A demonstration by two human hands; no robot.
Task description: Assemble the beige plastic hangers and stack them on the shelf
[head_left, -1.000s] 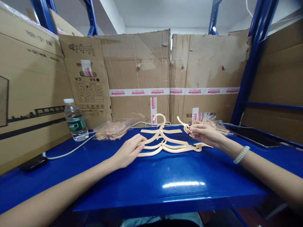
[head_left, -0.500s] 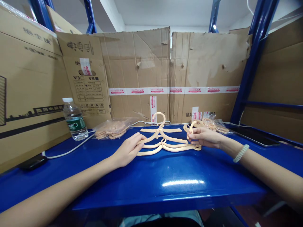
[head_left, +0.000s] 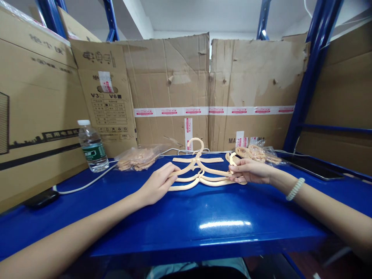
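Note:
A beige plastic clothes hanger (head_left: pixel 213 169) with stacked arms and a hook at its top lies on the blue tabletop (head_left: pixel 186 221). My left hand (head_left: pixel 158 185) is closed round the left ends of its middle arms, its fingers hiding those tips. With thumb and fingers together, my right hand (head_left: pixel 252 171) pinches a small curved beige hook piece (head_left: pixel 233 160). That piece stands upright at the right tip of the upper curved arm; whether the two are joined is hidden by my fingers. The lower arms' right ends pass under my right hand.
Bags of beige plastic parts lie to the left (head_left: pixel 138 158) and behind my right hand (head_left: pixel 255 153). A water bottle (head_left: pixel 93 149) stands at left beside a black device (head_left: pixel 42 199) with a white cable. A dark phone-like slab (head_left: pixel 315 169) lies right. Cardboard (head_left: pixel 171 73) walls the back.
My right hand has lowered the curved hook piece slightly, bringing it down to the hanger arm's right tip. My left hand and the hanger stay in place.

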